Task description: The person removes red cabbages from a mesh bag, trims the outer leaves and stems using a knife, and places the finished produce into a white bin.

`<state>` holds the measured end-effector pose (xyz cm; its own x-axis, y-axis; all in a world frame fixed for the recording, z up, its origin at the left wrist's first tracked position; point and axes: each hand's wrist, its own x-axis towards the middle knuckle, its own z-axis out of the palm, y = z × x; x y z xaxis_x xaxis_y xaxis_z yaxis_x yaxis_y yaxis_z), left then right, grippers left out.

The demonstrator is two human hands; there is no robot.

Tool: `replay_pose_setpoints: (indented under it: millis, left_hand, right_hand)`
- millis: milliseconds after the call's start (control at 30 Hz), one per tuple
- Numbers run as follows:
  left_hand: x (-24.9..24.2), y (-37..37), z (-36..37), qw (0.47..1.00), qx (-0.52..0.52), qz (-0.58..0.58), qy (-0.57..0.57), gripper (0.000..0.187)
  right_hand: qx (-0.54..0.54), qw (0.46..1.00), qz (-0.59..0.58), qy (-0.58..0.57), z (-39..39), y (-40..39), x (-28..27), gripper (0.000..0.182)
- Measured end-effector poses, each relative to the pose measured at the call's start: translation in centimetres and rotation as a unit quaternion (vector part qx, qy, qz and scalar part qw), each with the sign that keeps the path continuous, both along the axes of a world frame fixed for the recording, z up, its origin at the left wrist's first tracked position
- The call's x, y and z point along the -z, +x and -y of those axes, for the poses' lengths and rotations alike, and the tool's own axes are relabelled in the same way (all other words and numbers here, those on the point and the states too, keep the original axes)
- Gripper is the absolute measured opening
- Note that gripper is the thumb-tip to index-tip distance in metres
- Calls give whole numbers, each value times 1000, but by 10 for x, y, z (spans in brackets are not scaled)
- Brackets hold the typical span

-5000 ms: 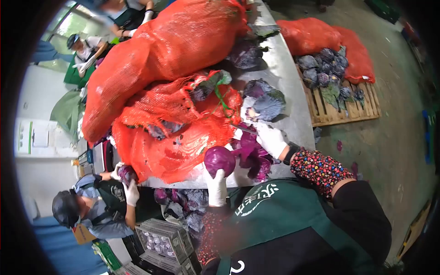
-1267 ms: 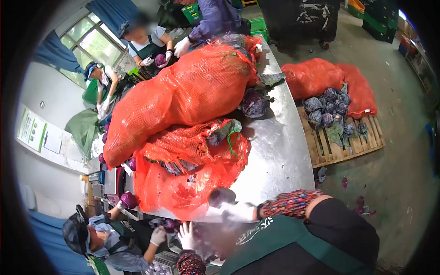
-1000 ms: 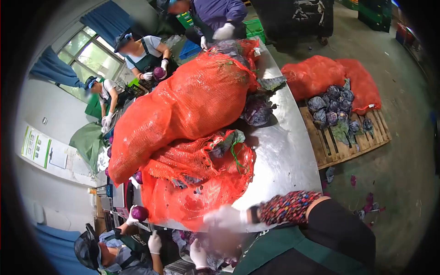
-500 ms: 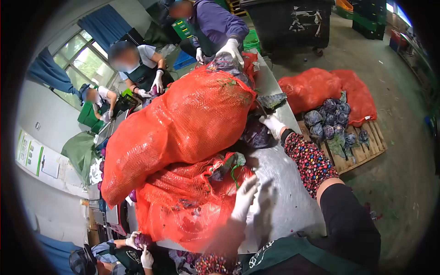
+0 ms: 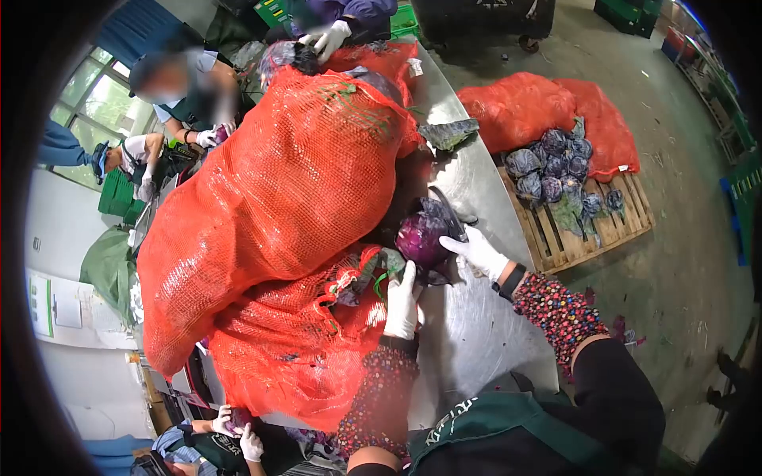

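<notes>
A red cabbage [image 5: 422, 238] with dark outer leaves rests on the metal table beside the red mesh sacks. My left hand [image 5: 402, 305], in a white glove, is at its near side with the fingers against it. From the right, my right hand [image 5: 481, 255], also gloved, closes in at the cabbage, thumb tip on its side. A dark, narrow strip runs up from the right fingers along the cabbage; I cannot tell whether it is a blade or a leaf. A bulging mesh sack [image 5: 278, 182] lies on top of a second mesh sack [image 5: 278, 349], left of my hands.
A loose leaf [image 5: 449, 135] lies at the table's [image 5: 496, 341] far edge. Right of it, a wooden pallet [image 5: 635, 208] carries cabbages [image 5: 556, 163] and more red sacks [image 5: 516, 111]. Several gloved co-workers stand around the table, one person's hands [image 5: 329, 40] at the far sack.
The cabbage has come nearer, out from beside the big sack. My right hand has drawn back with it, and my left hand has moved up against it. The view has shifted.
</notes>
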<state>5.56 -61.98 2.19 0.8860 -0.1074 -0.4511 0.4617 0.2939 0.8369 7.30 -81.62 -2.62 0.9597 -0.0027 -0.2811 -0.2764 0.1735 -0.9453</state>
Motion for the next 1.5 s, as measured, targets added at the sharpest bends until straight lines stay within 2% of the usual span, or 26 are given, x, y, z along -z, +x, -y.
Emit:
replay_pose_setpoints:
  millis: [33,133,200,267,333,400,467,533,567,600,633,667,733,800,833,933,1000,1033,1067,1200,1233,1267,1333,1400,1467,1500]
  left_hand:
    - [20,8,-4,998,-28,-55,-15,46]
    - [11,6,7,999,-6,1,-54,46]
    - [4,-9,7,999,-14,1,-50,45]
    - [-3,-41,8,995,-32,78,45,42]
    - [-29,-74,-4,999,8,-7,-45,45]
    - [-45,-110,-25,998,27,-49,-21,47]
    - [-42,-142,-53,992,78,75,69,60]
    - [-36,-167,-82,989,117,53,79,68]
    - [-32,-177,-92,986,112,47,115,84]
    - [-30,-188,-98,987,104,39,119,84]
    - [-29,-195,-103,947,135,95,276,91]
    - [-28,-200,-107,878,164,149,424,98]
    - [-33,-211,-100,864,121,140,468,105]
    - [-28,-216,-94,834,65,148,527,104]
    - [-31,-216,-88,833,57,141,531,90]
    - [-44,-209,-83,856,68,135,494,88]
    - [-37,-208,-91,863,88,140,477,90]
    - [-29,-208,-96,868,83,146,467,91]
    - [-21,-208,-102,873,78,151,457,92]
    - [-27,-208,-112,887,123,155,418,97]
    - [-13,-207,-120,917,119,162,344,99]
    - [-2,-206,-131,917,117,164,345,99]
    - [-1,-207,-145,908,135,197,343,102]
    - [-12,-221,-138,939,55,233,249,104]
    - [-37,-229,-122,858,88,274,426,106]
    - [-50,-230,-107,851,118,242,451,107]
  right_hand:
    - [19,999,27,21,-4,1,11,46]
    - [83,993,79,-3,-17,-12,-7,46]
    - [93,993,53,52,-20,-32,-22,50]
    - [88,995,-2,43,-19,-62,-32,52]
    - [50,994,4,99,-19,-98,-63,52]
    - [28,998,-10,57,-26,-140,-65,49]
    - [-82,993,-83,32,-29,-176,-70,45]
    - [-152,978,-145,-12,-41,-206,-72,41]
    - [-155,980,-127,-8,-51,-221,-60,45]
    - [-156,982,-110,-3,-62,-235,-53,50]
    - [-165,980,-113,1,-67,-246,-48,50]
    - [-196,975,-84,-59,-70,-254,-44,38]
    - [-228,965,-53,-117,-76,-260,-41,35]
    - [-184,950,44,-247,-78,-254,-32,37]
    - [-128,959,96,-234,-82,-246,-37,38]
    - [-143,920,139,-336,-74,-222,-55,38]
    - [-148,911,128,-362,-72,-199,-45,44]
    - [-81,918,208,-326,-78,-187,-42,45]
    - [-125,917,148,-349,-78,-176,-41,47]
    - [-118,890,223,-379,-103,-139,-4,54]
    - [-161,898,165,-374,-105,-135,-23,53]
    - [-161,898,168,-374,-107,-133,-23,53]
    - [-113,905,233,-338,-112,-133,-33,42]
    - [-87,915,265,-292,-106,-147,-37,32]
    - [-133,921,207,-301,-102,-162,-43,31]
    - [-135,923,244,-265,-103,-176,-40,32]
